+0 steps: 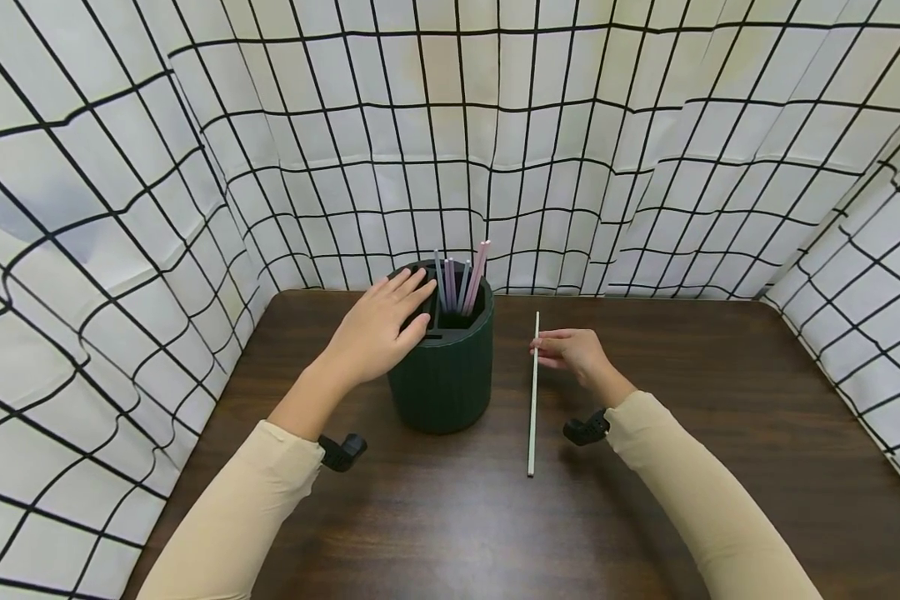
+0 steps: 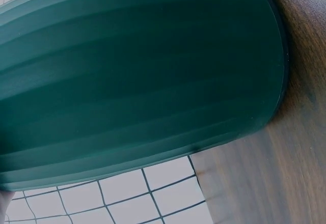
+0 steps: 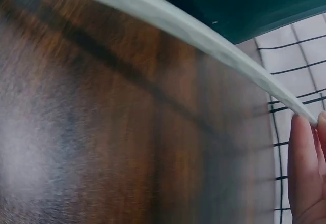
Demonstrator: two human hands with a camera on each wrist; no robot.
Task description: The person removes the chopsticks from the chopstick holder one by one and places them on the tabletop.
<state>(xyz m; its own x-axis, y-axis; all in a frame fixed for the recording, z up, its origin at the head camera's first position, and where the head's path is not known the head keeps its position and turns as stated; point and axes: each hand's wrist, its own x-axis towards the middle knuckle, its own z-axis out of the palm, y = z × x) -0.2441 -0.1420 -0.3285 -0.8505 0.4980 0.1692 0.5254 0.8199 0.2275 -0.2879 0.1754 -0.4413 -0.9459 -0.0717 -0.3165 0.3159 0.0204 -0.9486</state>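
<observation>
A dark green ribbed desk organizer (image 1: 442, 383) with dividers stands upright, several pink, purple and blue-grey sticks (image 1: 461, 287) leaning in one compartment. My left hand (image 1: 378, 325) rests over the organizer's left top edge, fingers stretched across it. In the left wrist view, the organizer's ribbed wall (image 2: 137, 71) fills most of the picture. To the right of the organizer, my right hand (image 1: 573, 358) pinches a long thin pale green stick (image 1: 533, 400) between thumb and fingertips. The right wrist view has that stick (image 3: 198, 35) slanting over the table, its shadow below, fingertips (image 3: 303, 147) at its far part.
The dark brown wooden table (image 1: 435, 525) lies beneath everything. White curtains with a black grid (image 1: 555, 133) enclose it at the back and on both sides, close behind the organizer. Each wrist carries a black camera (image 1: 342, 452) on a strap.
</observation>
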